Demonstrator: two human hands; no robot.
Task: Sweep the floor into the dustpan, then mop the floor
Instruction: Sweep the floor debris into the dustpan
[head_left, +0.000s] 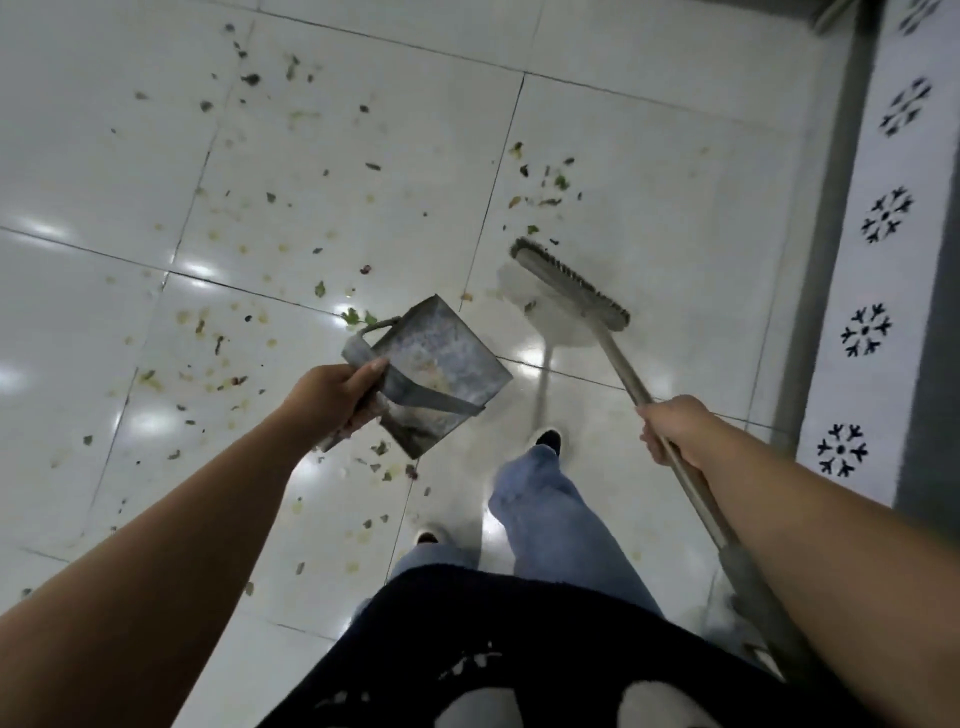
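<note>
White glossy floor tiles (363, 156) with dark grout lines fill the view, and green and yellowish scraps of debris (291, 218) lie scattered over them, thickest toward the left and middle. Along the right edge runs a grey strip and a white panel printed with black snowflake-like marks (878, 270).

The left hand (332, 397) has its fingers curled round the handle of a grey metal dustpan (441, 369), which is held up off the floor and tilted. Inside the pan some pale dusty residue and a few scraps cling to the bottom; what they are cannot be told.

The right hand (675, 434) grips the metal shaft of a broom (571, 288), fingers wrapped round it. The broom's bristle head sits at or just above the tiles ahead of the person, beside a small cluster of green scraps; actual contact is unclear. Below, legs in light blue jeans (540, 499) and dark shoes stand on the tiles.
</note>
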